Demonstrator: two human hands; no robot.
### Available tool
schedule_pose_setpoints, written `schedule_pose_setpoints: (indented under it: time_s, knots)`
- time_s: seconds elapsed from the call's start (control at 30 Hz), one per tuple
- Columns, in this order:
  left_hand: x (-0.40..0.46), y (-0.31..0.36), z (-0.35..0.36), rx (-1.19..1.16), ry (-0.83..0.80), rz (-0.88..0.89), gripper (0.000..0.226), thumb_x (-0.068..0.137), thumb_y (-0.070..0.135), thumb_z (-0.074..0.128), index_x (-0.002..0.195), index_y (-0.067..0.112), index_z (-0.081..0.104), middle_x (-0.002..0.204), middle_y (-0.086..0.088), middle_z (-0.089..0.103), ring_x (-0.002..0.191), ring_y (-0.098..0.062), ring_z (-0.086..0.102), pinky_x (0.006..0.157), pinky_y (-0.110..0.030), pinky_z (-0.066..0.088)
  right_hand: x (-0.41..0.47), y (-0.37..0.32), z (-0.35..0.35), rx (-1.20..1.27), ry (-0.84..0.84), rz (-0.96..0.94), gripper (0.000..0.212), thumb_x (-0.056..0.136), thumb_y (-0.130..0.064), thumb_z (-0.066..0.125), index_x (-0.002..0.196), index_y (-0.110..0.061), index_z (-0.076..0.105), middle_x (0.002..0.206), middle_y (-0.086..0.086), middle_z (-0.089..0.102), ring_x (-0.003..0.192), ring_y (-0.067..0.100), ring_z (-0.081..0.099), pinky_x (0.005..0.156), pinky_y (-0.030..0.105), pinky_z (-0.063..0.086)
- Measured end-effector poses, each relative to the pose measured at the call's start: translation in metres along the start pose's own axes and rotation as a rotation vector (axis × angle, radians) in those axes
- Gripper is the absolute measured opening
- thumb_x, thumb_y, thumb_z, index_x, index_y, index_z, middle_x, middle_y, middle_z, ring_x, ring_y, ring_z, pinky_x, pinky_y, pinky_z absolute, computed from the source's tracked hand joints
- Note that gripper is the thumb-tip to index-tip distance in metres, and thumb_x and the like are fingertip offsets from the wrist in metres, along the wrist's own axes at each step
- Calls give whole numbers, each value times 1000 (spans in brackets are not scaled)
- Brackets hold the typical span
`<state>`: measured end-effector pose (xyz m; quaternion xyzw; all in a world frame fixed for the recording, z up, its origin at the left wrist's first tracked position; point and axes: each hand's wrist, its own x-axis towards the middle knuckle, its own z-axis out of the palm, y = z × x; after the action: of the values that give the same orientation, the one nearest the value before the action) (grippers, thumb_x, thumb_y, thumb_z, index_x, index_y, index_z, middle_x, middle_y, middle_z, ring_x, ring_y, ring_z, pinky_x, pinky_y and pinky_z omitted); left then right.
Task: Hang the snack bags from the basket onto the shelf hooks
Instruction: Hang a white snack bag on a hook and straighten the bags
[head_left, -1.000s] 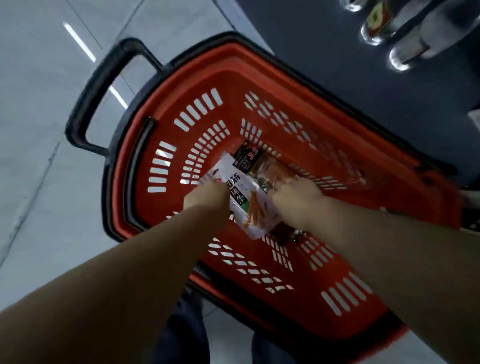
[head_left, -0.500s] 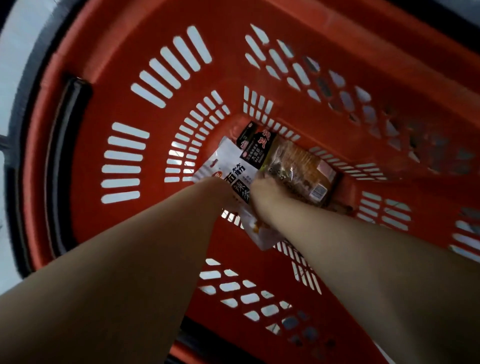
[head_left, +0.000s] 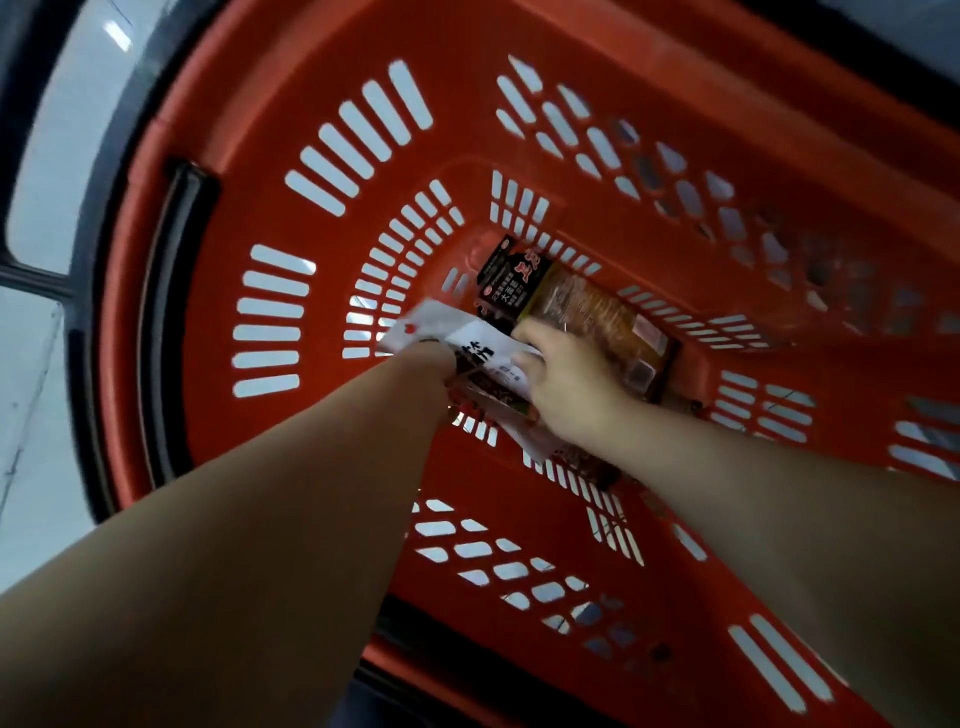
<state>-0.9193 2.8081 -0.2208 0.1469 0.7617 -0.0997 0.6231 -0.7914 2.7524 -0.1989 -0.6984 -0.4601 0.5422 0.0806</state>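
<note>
Both hands reach down into the red basket (head_left: 322, 519).
On its floor, the left hand (head_left: 434, 364) and right hand (head_left: 566, 384) grip the white snack bag (head_left: 483, 345); a dark snack bag (head_left: 576, 306) lies just behind.

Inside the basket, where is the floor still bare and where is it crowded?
Bare: the red basket floor below the white snack bag, toward the near wall. Crowded: the far corner, where both hands meet the white bag beside the dark snack bag.
</note>
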Motion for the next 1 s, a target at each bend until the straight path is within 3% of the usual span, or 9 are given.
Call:
schedule_pose_setpoints:
  time_s: [0.1, 0.17, 0.27, 0.37, 0.5, 0.6, 0.73, 0.87, 1.0]
  knots:
    - [-13, -1, -4, -105, 26, 88, 9, 92, 1, 53, 98, 7, 57, 84, -6, 62, 68, -11, 57, 55, -22, 44, -21, 5, -21, 91, 94, 44, 10, 100, -15, 45, 105, -16, 53, 87, 2, 55, 86, 20, 50, 64, 20, 36]
    - [-26, -1, -6, -88, 3, 186, 18, 87, 2, 61, 104, 6, 62, 96, -8, 69, 82, -16, 64, 62, -25, 49, -33, 7, -34, 166, 191, 109, 10, 99, -12, 46, 89, -14, 49, 84, 2, 57, 76, 17, 54, 58, 11, 40]
    - [-60, 5, -12, -4, -37, 374, 2, 82, 10, 68, 84, 11, 67, 100, -16, 71, 86, -28, 64, 76, -37, 51, -51, -1, -56, 257, 303, 191, 33, 96, -11, 49, 65, -18, 38, 61, -3, 44, 54, 10, 40, 53, 24, 38]
    - [-103, 17, -22, 26, -102, 499, 10, 76, 20, 69, 82, 12, 72, 98, -18, 72, 93, -42, 67, 89, -54, 51, -73, -21, -76, 383, 320, 210, 23, 94, -18, 53, 71, -20, 49, 77, 11, 65, 73, 27, 62, 69, 39, 50]
    - [-173, 36, -38, 27, -227, 678, 12, 80, 6, 67, 72, 14, 72, 83, -18, 67, 85, -30, 56, 81, -45, 44, -112, -61, -106, 504, 326, 177, 11, 95, -23, 52, 86, -23, 59, 102, 19, 68, 95, 43, 64, 81, 59, 52]
    - [-228, 49, -52, 56, -231, 794, 22, 80, -4, 68, 70, 16, 72, 73, -9, 67, 76, -26, 59, 79, -40, 47, -147, -93, -133, 559, 363, 148, 11, 95, -24, 53, 87, -23, 61, 102, 13, 70, 94, 37, 66, 85, 57, 52]
    - [-326, 67, -72, 151, -231, 938, 6, 83, -1, 67, 86, 3, 70, 62, 1, 68, 54, -9, 63, 55, -20, 52, -210, -145, -175, 674, 354, 125, 13, 97, -25, 51, 106, -22, 61, 105, 7, 69, 92, 27, 69, 81, 47, 57]
    - [-439, 93, -88, 256, -322, 1091, 30, 84, 0, 67, 58, 17, 66, 52, 5, 62, 48, -6, 58, 47, -16, 47, -288, -209, -232, 719, 431, 24, 10, 98, -23, 50, 100, -20, 59, 100, 6, 69, 85, 25, 69, 72, 37, 58]
    - [-564, 116, -94, 341, -358, 1302, 12, 82, 4, 70, 83, 16, 69, 59, 10, 66, 49, 1, 51, 47, -11, 38, -382, -272, -290, 677, 601, -85, 18, 99, -24, 48, 111, -16, 58, 108, 7, 69, 89, 28, 70, 75, 40, 59]
